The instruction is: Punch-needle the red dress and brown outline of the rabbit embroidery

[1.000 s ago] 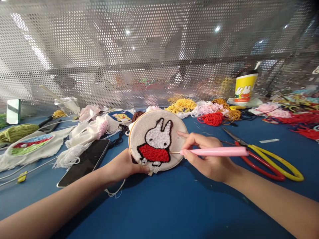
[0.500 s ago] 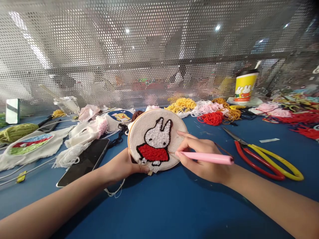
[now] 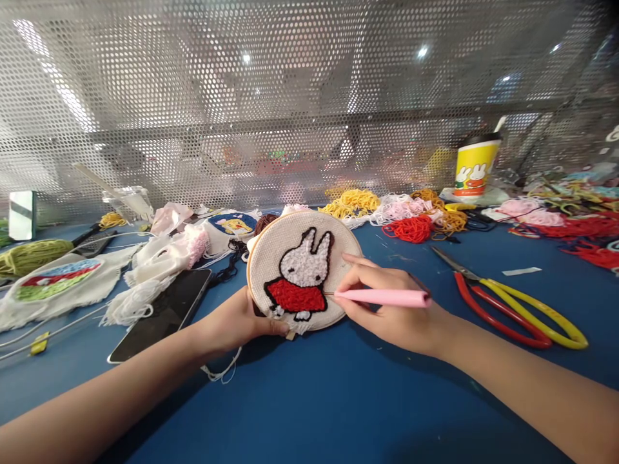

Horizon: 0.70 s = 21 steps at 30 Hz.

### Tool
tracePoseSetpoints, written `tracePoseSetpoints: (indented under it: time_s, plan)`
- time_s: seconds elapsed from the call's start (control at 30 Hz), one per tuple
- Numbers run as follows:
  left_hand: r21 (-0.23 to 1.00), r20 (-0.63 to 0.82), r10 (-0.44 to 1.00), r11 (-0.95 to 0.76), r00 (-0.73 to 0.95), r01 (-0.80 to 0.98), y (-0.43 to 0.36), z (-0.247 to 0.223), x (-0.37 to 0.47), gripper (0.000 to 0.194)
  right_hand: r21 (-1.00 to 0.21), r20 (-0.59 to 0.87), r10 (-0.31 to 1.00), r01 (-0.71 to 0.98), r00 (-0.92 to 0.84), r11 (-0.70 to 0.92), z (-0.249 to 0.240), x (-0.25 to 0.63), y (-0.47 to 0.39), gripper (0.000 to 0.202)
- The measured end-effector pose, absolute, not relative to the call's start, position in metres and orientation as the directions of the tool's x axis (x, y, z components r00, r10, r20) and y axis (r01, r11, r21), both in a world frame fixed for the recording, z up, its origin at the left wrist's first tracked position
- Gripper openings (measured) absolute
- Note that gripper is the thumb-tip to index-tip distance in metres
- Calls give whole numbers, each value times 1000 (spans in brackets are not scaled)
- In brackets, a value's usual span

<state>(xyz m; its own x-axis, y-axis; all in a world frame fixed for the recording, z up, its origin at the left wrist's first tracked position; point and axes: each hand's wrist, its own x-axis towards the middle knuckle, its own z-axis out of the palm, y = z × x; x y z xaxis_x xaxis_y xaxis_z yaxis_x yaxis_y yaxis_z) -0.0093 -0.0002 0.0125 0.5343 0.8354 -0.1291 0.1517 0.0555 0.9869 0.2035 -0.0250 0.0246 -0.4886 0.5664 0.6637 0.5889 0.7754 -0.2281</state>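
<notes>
My left hand (image 3: 251, 317) grips the lower left edge of an embroidery hoop (image 3: 258, 258), its fingers hidden behind. The hoop is tilted up toward me and stretches cream cloth (image 3: 345, 258). On the cloth is a tufted rabbit (image 3: 305, 267) with a white head, red body and black outline. A pink punch needle (image 3: 384, 297) is pinched in my right hand (image 3: 387, 303). Its thin metal tip meets the cloth at the right edge of the red body. A dark yarn strand shows near the rear of the handle.
Red-and-yellow scissors (image 3: 512, 309) lie to the right. A phone (image 3: 164, 312) and white yarn (image 3: 133, 303) are at the left. Yarn bundles, including a red one (image 3: 409, 228), line the back below a perforated metal screen (image 3: 300, 77). A yellow cup (image 3: 476, 166) stands at the back right.
My right hand and the punch needle have shifted left toward the red body, bringing the handle nearer the cloth. The hoop and my left hand have hardly moved.
</notes>
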Motion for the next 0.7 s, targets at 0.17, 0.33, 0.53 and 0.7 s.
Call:
tracePoseSetpoints:
  time_s: [0.17,0.33,0.53,0.7]
  plan:
    - [984,-136,838,54,529,168,-2,15,-8,43,-158,705,505,584,-497,796,26,202,-25,10]
    - [986,-113,834,30,539,161,-1,13,-10,45,-136,654,518,588,-551,798,27,200,-28,10]
    - [986,-95,827,2,554,166,0,13,-10,45,-98,726,490,633,-482,768,23,200,-27,12]
    - [981,-86,835,-23,543,191,-1,13,-10,46,-84,725,460,597,-513,798,15,202,-21,12]
